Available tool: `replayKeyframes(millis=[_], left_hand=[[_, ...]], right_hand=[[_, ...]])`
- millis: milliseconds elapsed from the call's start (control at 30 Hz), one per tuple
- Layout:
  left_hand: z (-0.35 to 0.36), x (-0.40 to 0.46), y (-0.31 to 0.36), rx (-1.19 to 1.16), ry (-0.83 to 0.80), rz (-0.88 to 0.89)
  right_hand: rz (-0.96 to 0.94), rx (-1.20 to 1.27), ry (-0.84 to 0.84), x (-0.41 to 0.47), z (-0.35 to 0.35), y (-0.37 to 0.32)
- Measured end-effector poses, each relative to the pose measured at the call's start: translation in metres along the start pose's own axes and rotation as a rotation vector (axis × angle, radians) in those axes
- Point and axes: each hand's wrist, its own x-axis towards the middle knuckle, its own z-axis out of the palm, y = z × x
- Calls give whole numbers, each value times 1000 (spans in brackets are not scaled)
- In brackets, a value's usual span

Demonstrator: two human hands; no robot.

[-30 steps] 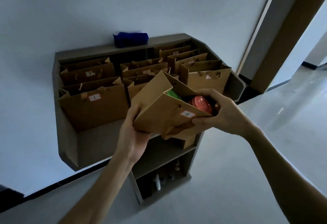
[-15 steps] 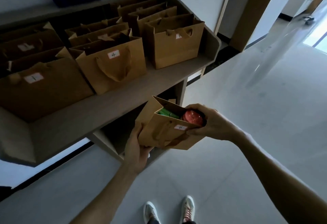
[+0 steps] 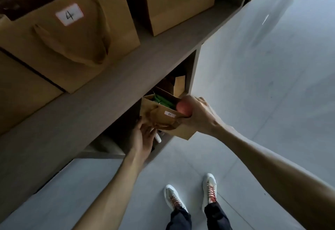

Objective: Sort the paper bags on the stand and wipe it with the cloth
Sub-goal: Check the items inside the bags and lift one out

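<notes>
A small brown paper bag labelled 6 [image 3: 163, 117] hangs at the mouth of the stand's lower shelf, below the top shelf [image 3: 101, 91]. It holds something green and a red round thing [image 3: 184, 107]. My right hand [image 3: 199, 115] grips the bag's right rim. From the lower left, my left hand [image 3: 143, 137] touches the bag with its fingers spread. On the top shelf stand a bag labelled 4 [image 3: 72, 35] and another brown bag [image 3: 181, 3]. The cloth is out of view.
A folded piece of brown paper [image 3: 179, 85] stands deeper in the lower shelf. A small white object [image 3: 158, 138] lies under the bag. Another bag [image 3: 21, 88] stands at far left. My white shoes [image 3: 190, 195] are on the grey floor, open to the right.
The bag labelled 6 has come down from the top shelf to the lower shelf opening, both hands with it. The view has tipped down, so the blue cloth has left the frame.
</notes>
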Motion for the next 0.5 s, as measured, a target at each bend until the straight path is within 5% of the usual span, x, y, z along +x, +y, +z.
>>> replayKeyframes(millis=[300, 500], left_hand=[[-4, 118, 45, 74, -20, 124], [11, 161, 46, 74, -40, 8]], right_hand=[[-10, -161, 98, 99, 67, 3], [14, -205, 184, 137, 96, 1]])
